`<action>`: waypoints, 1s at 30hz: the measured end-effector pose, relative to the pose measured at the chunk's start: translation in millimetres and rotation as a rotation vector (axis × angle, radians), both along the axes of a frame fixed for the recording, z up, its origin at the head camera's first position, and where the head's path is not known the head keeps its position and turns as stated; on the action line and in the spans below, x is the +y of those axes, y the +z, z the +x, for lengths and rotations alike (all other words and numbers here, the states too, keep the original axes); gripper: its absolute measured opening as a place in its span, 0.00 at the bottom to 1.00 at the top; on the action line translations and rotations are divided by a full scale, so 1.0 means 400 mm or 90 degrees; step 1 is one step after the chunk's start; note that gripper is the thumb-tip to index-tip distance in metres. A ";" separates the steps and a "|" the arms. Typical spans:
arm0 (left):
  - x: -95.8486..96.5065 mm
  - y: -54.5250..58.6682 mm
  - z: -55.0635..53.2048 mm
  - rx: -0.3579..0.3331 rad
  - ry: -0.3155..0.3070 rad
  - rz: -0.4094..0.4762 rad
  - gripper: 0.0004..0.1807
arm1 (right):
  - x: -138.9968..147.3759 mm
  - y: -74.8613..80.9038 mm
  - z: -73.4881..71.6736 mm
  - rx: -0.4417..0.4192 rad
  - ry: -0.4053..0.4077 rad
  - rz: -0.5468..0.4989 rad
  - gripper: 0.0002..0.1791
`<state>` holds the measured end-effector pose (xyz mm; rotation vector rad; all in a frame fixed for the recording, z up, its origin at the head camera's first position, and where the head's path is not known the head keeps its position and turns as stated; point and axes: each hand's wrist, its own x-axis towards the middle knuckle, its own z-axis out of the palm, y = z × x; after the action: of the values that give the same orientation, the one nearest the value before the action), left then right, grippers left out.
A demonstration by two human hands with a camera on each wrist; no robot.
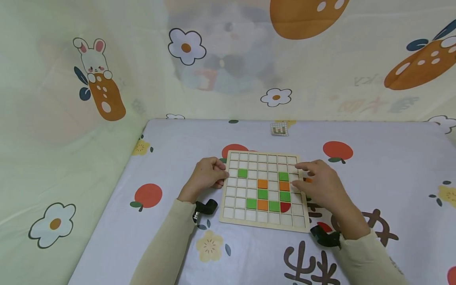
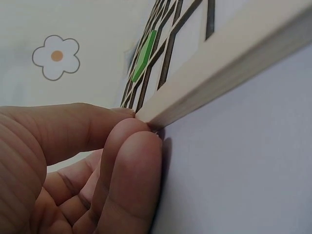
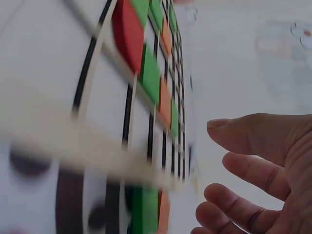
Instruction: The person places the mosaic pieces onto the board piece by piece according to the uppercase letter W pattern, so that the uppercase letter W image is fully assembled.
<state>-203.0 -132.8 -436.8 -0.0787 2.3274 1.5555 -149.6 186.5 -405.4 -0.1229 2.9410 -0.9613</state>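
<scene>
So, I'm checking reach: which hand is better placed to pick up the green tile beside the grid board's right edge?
Probably the right hand: it's nearer the green tile, fingers apart and holding nothing. The left hand pinches the opposite edge of the grid board.

Soft, diffuse light, with the wrist views dimmer than the head view.
A small shadow falls on the surface [image 2: 234, 161] beside the left hand [image 2: 87, 190]; in the right wrist view the near rim of the board [image 3: 58, 134] blurs heavily, the backdrop [image 3: 239, 68] hazy.
</scene>
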 end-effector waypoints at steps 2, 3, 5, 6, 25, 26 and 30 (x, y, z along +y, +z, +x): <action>0.001 0.000 0.000 0.000 0.000 -0.001 0.09 | 0.028 -0.008 0.001 0.005 -0.006 0.008 0.29; 0.001 0.001 0.000 0.000 0.000 -0.001 0.09 | 0.039 -0.012 0.000 -0.001 -0.010 0.009 0.28; 0.001 0.001 0.000 0.001 0.001 -0.005 0.09 | 0.059 -0.021 0.000 -0.014 -0.010 0.017 0.27; 0.001 0.001 0.000 0.002 0.001 -0.006 0.09 | 0.067 -0.026 0.000 -0.023 -0.009 0.021 0.27; 0.000 -0.004 -0.002 0.005 -0.003 -0.002 0.10 | 0.079 -0.040 -0.006 -0.120 -0.042 0.033 0.21; 0.000 -0.005 -0.003 0.005 -0.003 -0.001 0.10 | 0.079 -0.040 -0.006 -0.124 -0.043 0.028 0.21; -0.001 -0.009 -0.006 0.003 -0.003 0.001 0.10 | 0.085 -0.038 -0.008 -0.138 -0.033 0.021 0.21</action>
<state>-205.2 -133.3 -440.3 -0.0694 2.3273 1.5569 -152.7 220.6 -420.7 0.0567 2.7717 -0.8708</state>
